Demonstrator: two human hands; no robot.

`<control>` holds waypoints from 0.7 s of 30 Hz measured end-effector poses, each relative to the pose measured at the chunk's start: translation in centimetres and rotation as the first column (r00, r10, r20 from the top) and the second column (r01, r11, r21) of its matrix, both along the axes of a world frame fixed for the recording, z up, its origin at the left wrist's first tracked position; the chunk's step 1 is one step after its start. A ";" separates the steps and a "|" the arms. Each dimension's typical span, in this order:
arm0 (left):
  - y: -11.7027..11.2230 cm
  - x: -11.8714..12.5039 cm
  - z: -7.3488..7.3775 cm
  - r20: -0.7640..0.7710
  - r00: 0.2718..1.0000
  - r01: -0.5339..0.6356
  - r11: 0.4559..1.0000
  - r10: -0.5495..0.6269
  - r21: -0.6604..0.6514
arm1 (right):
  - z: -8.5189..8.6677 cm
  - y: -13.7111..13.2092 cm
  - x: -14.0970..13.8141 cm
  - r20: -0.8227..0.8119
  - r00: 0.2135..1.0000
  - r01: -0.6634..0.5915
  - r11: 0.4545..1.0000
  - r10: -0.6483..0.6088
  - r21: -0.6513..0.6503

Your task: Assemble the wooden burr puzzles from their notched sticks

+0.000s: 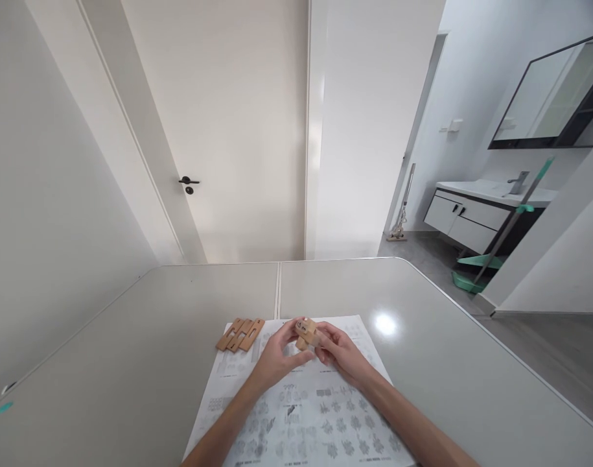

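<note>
A small wooden block puzzle (306,329) made of interlocking pieces, with dark marks on one face, is held up between both hands over a printed sheet (277,428). My left hand (279,353) is closed around its left side, fingertips behind it and thumb low at the front. From the right, my right hand (339,350) pinches the puzzle between thumb and fingers. The fingers behind the wood are partly hidden. Rows of grey figures and small text cover the sheet. Left of my left hand, several flat wooden pieces (240,335) with slots lie side by side at the sheet's upper left corner.
The pale table (131,363) has a seam across its far half and rounded far corners. Behind it stands a white door (228,130) with a black handle. To the right are a washbasin cabinet (466,214), a green dustpan (467,283) and a mop (400,220).
</note>
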State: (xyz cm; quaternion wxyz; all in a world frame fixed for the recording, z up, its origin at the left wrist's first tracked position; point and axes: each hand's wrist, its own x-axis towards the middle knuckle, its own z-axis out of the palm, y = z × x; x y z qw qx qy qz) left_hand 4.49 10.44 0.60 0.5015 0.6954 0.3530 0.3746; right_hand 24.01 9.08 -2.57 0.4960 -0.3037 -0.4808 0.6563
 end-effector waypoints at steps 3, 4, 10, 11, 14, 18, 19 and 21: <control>0.3 0.0 -0.7 0.013 0.999 -0.031 1.000 0.031 -0.007 | -0.2 0.1 -0.2 0.092 0.994 0.049 0.997 -0.055 0.066; 0.4 0.0 -0.8 0.008 0.999 -0.042 0.999 0.042 -0.009 | -0.4 0.2 -0.3 0.112 0.992 0.049 0.995 -0.058 0.082; 0.7 -0.2 -1.2 0.000 0.995 -0.097 0.995 0.097 -0.021 | -1.1 0.4 -0.7 0.175 0.983 0.038 0.992 -0.059 0.121; 0.7 -0.2 -1.2 0.001 0.995 -0.103 0.995 0.103 -0.016 | -1.1 0.4 -0.7 0.179 0.982 0.045 0.991 -0.068 0.130; 0.8 -0.2 -1.3 0.007 0.992 -0.123 0.992 0.123 0.000 | -0.7 0.4 -0.7 0.192 0.977 0.068 0.986 -0.097 0.154; 0.7 -0.2 -1.3 -0.008 0.991 -0.132 0.991 0.132 0.007 | -0.3 0.1 -0.7 0.217 0.970 0.073 0.985 -0.106 0.157; 0.6 -0.1 -1.2 -0.013 0.991 -0.136 0.991 0.136 0.010 | -0.3 0.0 -0.7 0.219 0.969 0.079 0.984 -0.113 0.157; 0.5 -0.1 -1.1 -0.020 0.988 -0.153 0.988 0.154 0.024 | -0.3 0.0 -0.7 0.224 0.966 0.093 0.982 -0.129 0.166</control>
